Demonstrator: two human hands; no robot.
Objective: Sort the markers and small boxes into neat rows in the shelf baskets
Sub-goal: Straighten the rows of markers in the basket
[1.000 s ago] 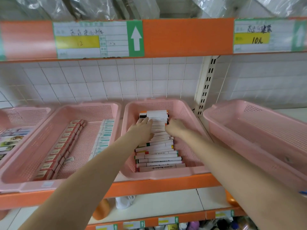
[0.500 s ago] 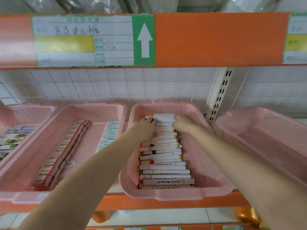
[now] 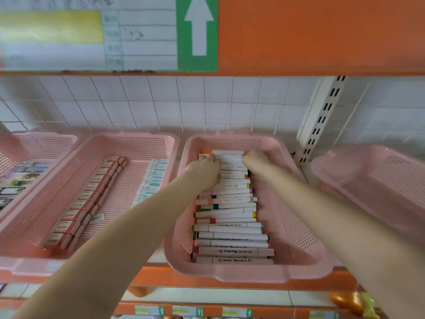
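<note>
A row of white markers (image 3: 232,229) with coloured caps lies crosswise down the middle pink basket (image 3: 248,273). My left hand (image 3: 203,171) curls over the left ends of the markers at the far end of the row. My right hand (image 3: 255,161) grips the right ends of the same markers, so the two hands hold that group between them. The basket to the left (image 3: 27,263) holds a line of small red boxes (image 3: 78,203) and a shorter line of white and teal boxes (image 3: 154,178).
A pink basket (image 3: 13,143) with printed packs sits at the far left, and another pink basket (image 3: 372,180) stands tilted at the right. The orange upper shelf edge (image 3: 322,35) hangs low overhead. A white slotted upright (image 3: 322,120) stands behind the baskets.
Both hands have slid along the marker row to its far end. The view has moved closer to the shelf and lower under the upper shelf edge.
</note>
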